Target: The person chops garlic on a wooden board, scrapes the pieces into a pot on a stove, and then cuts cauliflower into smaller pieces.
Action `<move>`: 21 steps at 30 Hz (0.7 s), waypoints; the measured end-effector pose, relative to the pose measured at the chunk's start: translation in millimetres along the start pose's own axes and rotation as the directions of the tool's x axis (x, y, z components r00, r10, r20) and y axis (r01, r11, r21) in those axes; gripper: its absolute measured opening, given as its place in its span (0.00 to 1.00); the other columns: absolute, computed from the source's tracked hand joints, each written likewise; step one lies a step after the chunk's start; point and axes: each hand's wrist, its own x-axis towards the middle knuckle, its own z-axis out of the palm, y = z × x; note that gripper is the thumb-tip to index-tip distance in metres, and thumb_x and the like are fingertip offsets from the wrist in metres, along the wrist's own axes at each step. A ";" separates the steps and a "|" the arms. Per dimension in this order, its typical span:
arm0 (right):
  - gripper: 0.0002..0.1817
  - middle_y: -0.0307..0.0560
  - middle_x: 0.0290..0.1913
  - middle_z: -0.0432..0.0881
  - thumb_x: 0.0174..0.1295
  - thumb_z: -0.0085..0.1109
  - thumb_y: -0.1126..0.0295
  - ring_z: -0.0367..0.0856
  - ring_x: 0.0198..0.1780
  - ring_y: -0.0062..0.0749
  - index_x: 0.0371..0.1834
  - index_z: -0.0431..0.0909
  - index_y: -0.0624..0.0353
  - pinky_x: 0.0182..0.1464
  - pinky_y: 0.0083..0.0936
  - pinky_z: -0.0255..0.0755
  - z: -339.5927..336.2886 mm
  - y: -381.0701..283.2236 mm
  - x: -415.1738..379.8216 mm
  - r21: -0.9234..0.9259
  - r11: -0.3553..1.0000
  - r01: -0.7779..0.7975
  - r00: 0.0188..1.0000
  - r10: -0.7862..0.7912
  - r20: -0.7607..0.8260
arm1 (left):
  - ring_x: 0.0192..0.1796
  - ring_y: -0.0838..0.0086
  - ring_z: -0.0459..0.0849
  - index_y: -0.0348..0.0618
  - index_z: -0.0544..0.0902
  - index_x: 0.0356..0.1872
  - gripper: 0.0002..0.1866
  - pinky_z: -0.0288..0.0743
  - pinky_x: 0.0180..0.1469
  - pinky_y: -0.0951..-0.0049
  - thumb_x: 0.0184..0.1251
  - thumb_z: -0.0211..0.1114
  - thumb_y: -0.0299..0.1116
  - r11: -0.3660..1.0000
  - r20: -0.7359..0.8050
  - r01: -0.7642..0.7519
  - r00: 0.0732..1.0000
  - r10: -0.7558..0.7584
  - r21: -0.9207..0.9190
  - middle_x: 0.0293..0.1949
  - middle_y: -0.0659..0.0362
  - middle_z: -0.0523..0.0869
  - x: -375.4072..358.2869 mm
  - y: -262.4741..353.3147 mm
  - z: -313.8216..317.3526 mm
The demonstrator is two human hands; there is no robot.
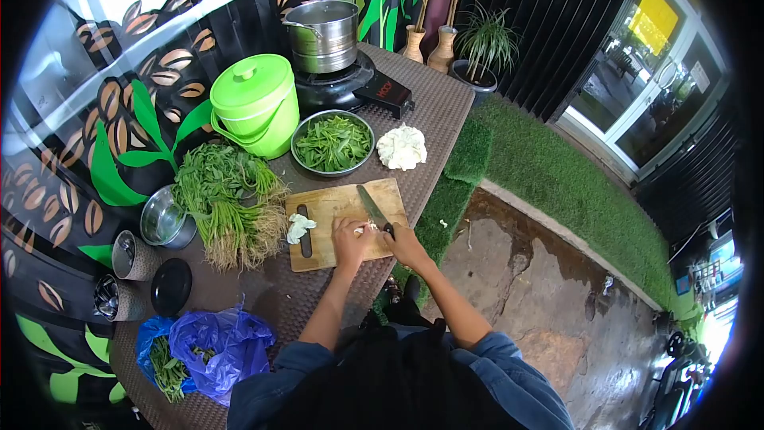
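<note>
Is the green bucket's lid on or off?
On. The green bucket stands upright behind the bundle of greens, and its matching lid sits flat over the rim, knob on top.

1. Small pale white cauliflower piece point(366, 228): pinned on the board's right part under the left hand point(350, 240), mostly hidden.
2. Dark-bladed kitchen knife point(372, 209): black handle gripped in the right hand point(406, 245), blade angled up-left, lying low across the board beside the piece.
3. Rectangular light wooden cutting board point(334, 207): flat on the table, slotted handle at left.
</note>
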 end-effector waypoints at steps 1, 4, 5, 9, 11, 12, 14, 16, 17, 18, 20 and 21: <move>0.20 0.74 0.35 0.79 0.65 0.49 0.60 0.79 0.42 0.66 0.40 0.72 0.73 0.45 0.51 0.72 -4.4 -0.2 -2.7 -0.001 1.000 0.003 1.000 -0.003 0.001 | 0.44 0.61 0.77 0.40 0.87 0.27 0.03 0.71 0.49 0.63 0.51 0.69 0.27 1.000 -0.003 0.000 1.000 0.000 0.000 0.33 0.57 0.84 1.5 1.3 -0.8; 0.20 0.74 0.34 0.79 0.65 0.50 0.60 0.79 0.42 0.66 0.41 0.72 0.73 0.46 0.52 0.71 -6.2 2.2 -12.2 -0.020 0.995 -0.098 0.994 0.097 -0.053 | 0.44 0.60 0.77 0.39 0.88 0.30 0.05 0.71 0.49 0.64 0.52 0.69 0.25 1.000 0.026 -0.028 0.999 0.028 0.009 0.34 0.55 0.84 6.2 10.2 -4.8; 0.21 0.73 0.35 0.80 0.65 0.49 0.59 0.79 0.42 0.67 0.41 0.71 0.72 0.46 0.52 0.72 -4.9 2.8 -13.8 -0.025 0.991 -0.134 0.990 0.133 -0.044 | 0.44 0.60 0.76 0.39 0.88 0.31 0.05 0.71 0.50 0.64 0.53 0.69 0.26 0.998 0.043 -0.044 0.998 0.042 0.035 0.35 0.55 0.84 8.2 13.8 -6.6; 0.20 0.71 0.34 0.81 0.66 0.49 0.58 0.81 0.40 0.65 0.43 0.70 0.71 0.44 0.52 0.75 -0.3 -4.1 -18.9 -0.096 0.982 -0.164 0.984 0.155 -0.092 | 0.45 0.61 0.76 0.42 0.88 0.33 0.06 0.70 0.50 0.64 0.54 0.70 0.29 0.998 0.041 -0.067 0.997 0.066 0.013 0.37 0.56 0.85 13.1 12.4 -10.5; 0.20 0.71 0.34 0.81 0.66 0.48 0.58 0.81 0.40 0.64 0.43 0.69 0.70 0.43 0.51 0.76 -2.3 -10.3 -19.9 -0.133 0.972 -0.195 0.979 0.186 -0.084 | 0.46 0.62 0.76 0.43 0.89 0.34 0.08 0.67 0.53 0.62 0.53 0.71 0.32 0.998 0.065 -0.035 0.997 0.032 0.053 0.37 0.58 0.85 11.8 13.0 -15.2; 0.20 0.71 0.34 0.81 0.67 0.48 0.59 0.82 0.39 0.63 0.44 0.68 0.69 0.42 0.51 0.77 -2.8 -12.7 -19.4 -0.173 0.958 -0.227 0.973 0.216 -0.079 | 0.48 0.62 0.75 0.45 0.89 0.35 0.10 0.65 0.55 0.61 0.53 0.71 0.35 0.996 0.088 -0.006 0.996 -0.002 0.089 0.38 0.59 0.85 11.3 13.9 -17.6; 0.19 0.71 0.34 0.81 0.67 0.48 0.59 0.82 0.39 0.62 0.44 0.68 0.69 0.41 0.50 0.77 5.0 -11.6 -20.0 -0.195 0.956 -0.220 0.975 0.210 -0.070 | 0.49 0.62 0.75 0.46 0.89 0.36 0.11 0.64 0.55 0.60 0.51 0.72 0.36 0.991 0.121 0.001 0.993 -0.017 0.134 0.39 0.60 0.85 8.9 18.9 -18.2; 0.19 0.70 0.36 0.81 0.67 0.49 0.60 0.82 0.39 0.62 0.45 0.67 0.68 0.41 0.49 0.78 12.9 -15.7 -26.2 -0.223 0.956 -0.191 0.981 0.175 -0.089 | 0.49 0.62 0.75 0.48 0.89 0.37 0.12 0.64 0.56 0.60 0.50 0.73 0.37 0.985 0.154 0.006 0.988 -0.033 0.174 0.39 0.60 0.85 6.0 17.3 -14.0; 0.19 0.70 0.36 0.81 0.67 0.49 0.60 0.82 0.39 0.62 0.45 0.67 0.68 0.41 0.49 0.78 15.2 -16.7 -27.6 -0.224 0.956 -0.191 0.980 0.175 -0.091 | 0.50 0.62 0.74 0.48 0.89 0.38 0.13 0.63 0.56 0.59 0.48 0.74 0.37 0.983 0.170 0.009 0.985 -0.042 0.185 0.40 0.61 0.86 5.8 15.8 -11.9; 0.19 0.69 0.36 0.81 0.66 0.50 0.60 0.82 0.39 0.62 0.45 0.67 0.68 0.41 0.49 0.78 15.3 -19.9 -29.4 -0.236 0.954 -0.185 0.982 0.171 -0.075 | 0.51 0.62 0.74 0.48 0.88 0.38 0.15 0.62 0.56 0.59 0.47 0.75 0.37 0.981 0.186 0.014 0.981 -0.051 0.196 0.40 0.61 0.86 5.7 13.8 -10.1; 0.19 0.68 0.36 0.81 0.66 0.51 0.60 0.82 0.41 0.62 0.44 0.68 0.69 0.42 0.48 0.78 15.1 -17.4 -29.1 -0.272 0.952 -0.140 0.989 0.123 -0.079 | 0.51 0.62 0.74 0.49 0.88 0.39 0.15 0.63 0.56 0.60 0.47 0.75 0.35 0.984 0.191 0.027 0.980 -0.061 0.176 0.40 0.61 0.86 6.3 7.9 -8.6; 0.19 0.68 0.36 0.81 0.66 0.51 0.60 0.82 0.41 0.62 0.44 0.68 0.69 0.42 0.48 0.78 8.7 -19.9 -28.5 -0.272 0.952 -0.140 0.989 0.123 -0.078 | 0.50 0.63 0.75 0.49 0.88 0.39 0.15 0.63 0.56 0.61 0.46 0.75 0.34 0.987 0.196 0.039 0.978 -0.070 0.157 0.40 0.62 0.87 8.3 9.5 -10.5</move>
